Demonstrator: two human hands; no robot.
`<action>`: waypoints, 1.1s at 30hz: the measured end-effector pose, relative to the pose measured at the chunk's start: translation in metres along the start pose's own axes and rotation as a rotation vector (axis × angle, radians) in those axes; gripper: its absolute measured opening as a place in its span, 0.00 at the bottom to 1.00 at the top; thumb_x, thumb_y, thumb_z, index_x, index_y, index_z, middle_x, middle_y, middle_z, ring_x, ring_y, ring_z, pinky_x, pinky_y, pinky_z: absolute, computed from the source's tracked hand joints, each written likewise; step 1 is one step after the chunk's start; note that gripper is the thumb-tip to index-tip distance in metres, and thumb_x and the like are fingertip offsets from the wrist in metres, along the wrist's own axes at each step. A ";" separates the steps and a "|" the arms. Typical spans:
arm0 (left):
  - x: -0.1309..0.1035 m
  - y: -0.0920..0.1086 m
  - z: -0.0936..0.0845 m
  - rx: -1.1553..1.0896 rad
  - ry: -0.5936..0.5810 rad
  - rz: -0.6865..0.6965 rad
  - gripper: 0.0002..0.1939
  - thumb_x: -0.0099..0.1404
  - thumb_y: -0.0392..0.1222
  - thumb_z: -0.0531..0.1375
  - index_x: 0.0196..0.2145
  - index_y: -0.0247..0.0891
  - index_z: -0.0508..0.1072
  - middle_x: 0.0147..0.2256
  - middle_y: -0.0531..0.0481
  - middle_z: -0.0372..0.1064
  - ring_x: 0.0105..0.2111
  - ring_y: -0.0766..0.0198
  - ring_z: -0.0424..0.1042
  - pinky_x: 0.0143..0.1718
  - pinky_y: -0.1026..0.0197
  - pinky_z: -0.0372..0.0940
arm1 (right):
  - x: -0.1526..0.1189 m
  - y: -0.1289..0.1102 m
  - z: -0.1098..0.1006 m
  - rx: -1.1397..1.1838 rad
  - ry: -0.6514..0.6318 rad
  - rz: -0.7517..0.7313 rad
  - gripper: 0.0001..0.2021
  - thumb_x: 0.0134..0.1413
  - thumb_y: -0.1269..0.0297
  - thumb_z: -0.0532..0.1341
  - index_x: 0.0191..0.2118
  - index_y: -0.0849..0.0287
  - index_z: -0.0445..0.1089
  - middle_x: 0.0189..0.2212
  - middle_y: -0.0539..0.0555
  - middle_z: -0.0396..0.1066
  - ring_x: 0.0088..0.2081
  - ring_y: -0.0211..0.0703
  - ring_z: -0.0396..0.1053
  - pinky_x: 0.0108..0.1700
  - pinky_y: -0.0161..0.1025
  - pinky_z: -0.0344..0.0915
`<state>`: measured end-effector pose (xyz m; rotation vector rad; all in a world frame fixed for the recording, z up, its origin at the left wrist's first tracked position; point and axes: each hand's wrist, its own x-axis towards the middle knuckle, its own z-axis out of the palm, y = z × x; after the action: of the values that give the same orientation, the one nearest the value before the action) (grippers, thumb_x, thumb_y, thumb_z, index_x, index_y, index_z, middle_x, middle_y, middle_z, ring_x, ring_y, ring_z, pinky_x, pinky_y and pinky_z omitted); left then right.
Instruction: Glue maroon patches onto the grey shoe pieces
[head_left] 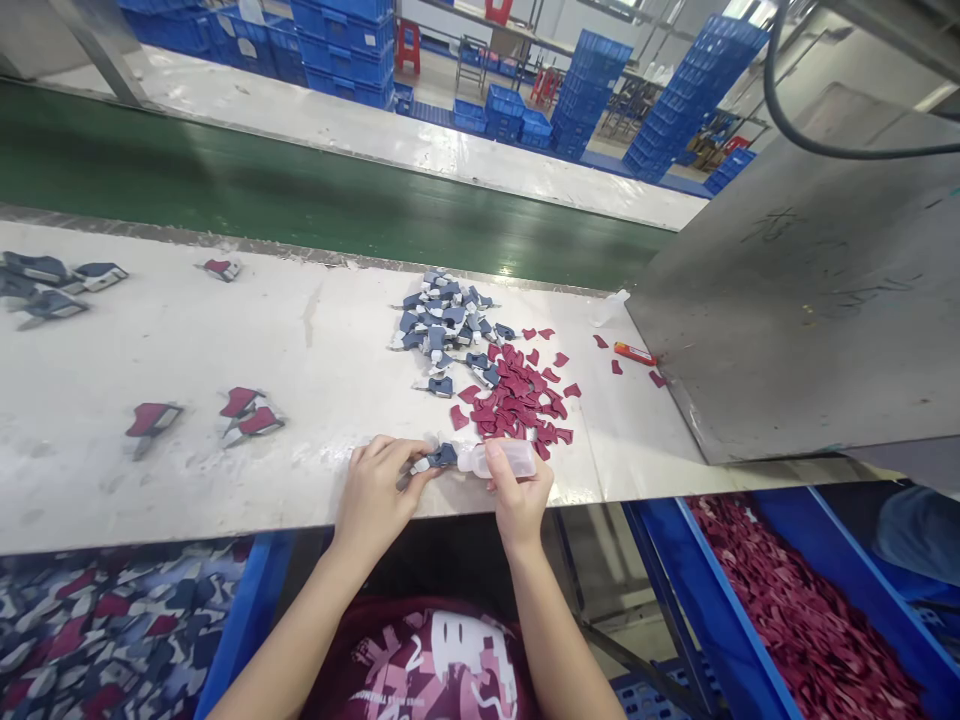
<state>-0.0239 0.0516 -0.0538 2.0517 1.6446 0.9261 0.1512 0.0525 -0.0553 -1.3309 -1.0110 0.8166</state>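
Near the front edge of the white worktop, my left hand [385, 490] is closed on a small navy and grey plastic part [439, 457]. My right hand [519, 490] grips a translucent squeeze bottle [501, 460], lying almost level with its tip pointing left at the part. Whether the tip touches the part I cannot tell. Just behind my hands lies a loose heap of dark red flat pieces [517, 395]. A heap of similar navy and grey parts [442, 315] sits behind and to the left of it.
Several parts with red pieces on them [251, 412] lie leftward on the worktop [360, 370]. A metal box [795, 290] bounds the right side. Beyond runs a green conveyor belt [315, 195]. Blue bins hold assembled parts [112, 620] below left and red pieces [810, 620] below right.
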 end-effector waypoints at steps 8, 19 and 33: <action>0.000 -0.002 0.002 0.011 0.002 -0.012 0.06 0.62 0.41 0.65 0.39 0.44 0.75 0.35 0.52 0.77 0.40 0.55 0.72 0.42 0.53 0.60 | 0.000 -0.002 0.004 0.087 0.040 0.044 0.16 0.50 0.52 0.66 0.35 0.63 0.75 0.26 0.54 0.75 0.20 0.38 0.67 0.21 0.34 0.63; 0.030 0.010 -0.018 -0.108 -0.148 -0.008 0.25 0.63 0.54 0.62 0.55 0.43 0.67 0.52 0.45 0.68 0.51 0.52 0.69 0.51 0.51 0.64 | 0.052 0.005 -0.092 -0.154 0.570 -0.165 0.23 0.40 0.55 0.73 0.40 0.59 0.67 0.41 0.58 0.74 0.48 0.53 0.73 0.47 0.46 0.69; 0.095 0.023 -0.005 0.006 -0.353 0.286 0.07 0.64 0.36 0.57 0.31 0.39 0.75 0.35 0.46 0.69 0.39 0.55 0.70 0.40 0.54 0.67 | 0.014 0.014 -0.071 -0.454 0.744 -0.626 0.29 0.47 0.62 0.72 0.54 0.56 0.63 0.50 0.62 0.66 0.58 0.56 0.62 0.60 0.62 0.61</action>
<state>-0.0001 0.1357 -0.0102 2.3339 1.1959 0.5936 0.2234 0.0397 -0.0650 -1.4022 -0.9312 -0.3940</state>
